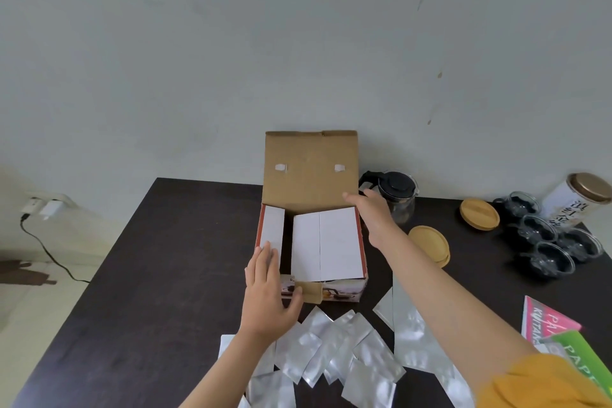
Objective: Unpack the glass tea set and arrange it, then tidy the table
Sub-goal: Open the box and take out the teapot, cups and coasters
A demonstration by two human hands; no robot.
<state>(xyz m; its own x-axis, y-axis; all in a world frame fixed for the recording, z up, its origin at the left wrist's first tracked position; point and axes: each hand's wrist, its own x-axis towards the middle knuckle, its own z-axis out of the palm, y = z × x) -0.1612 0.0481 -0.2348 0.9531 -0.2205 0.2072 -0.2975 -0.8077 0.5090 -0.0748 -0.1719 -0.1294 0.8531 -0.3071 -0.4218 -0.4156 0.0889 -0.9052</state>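
A cardboard box (362, 262) stands open at the table's middle, its brown lid (309, 169) raised against the wall and white inner flaps folded over the top. My left hand (268, 288) rests flat on the box's near left corner, fingers straight. My right hand (371, 212) reaches to the box's far right corner with fingers extended beside the lid. A glass teapot (399, 195) with a black lid stands just right of the box. Several glass cups (549, 242) sit grouped at the right. Two round wooden lids (429, 243) (479, 214) lie between them.
Several clear plastic wrappers (337, 351) are strewn on the dark table (149, 275) in front of the box. A white canister with a gold lid (576, 199) stands at the far right. Pink and green booklets (549, 325) lie at the right edge. A charger (46, 209) is plugged in at left.
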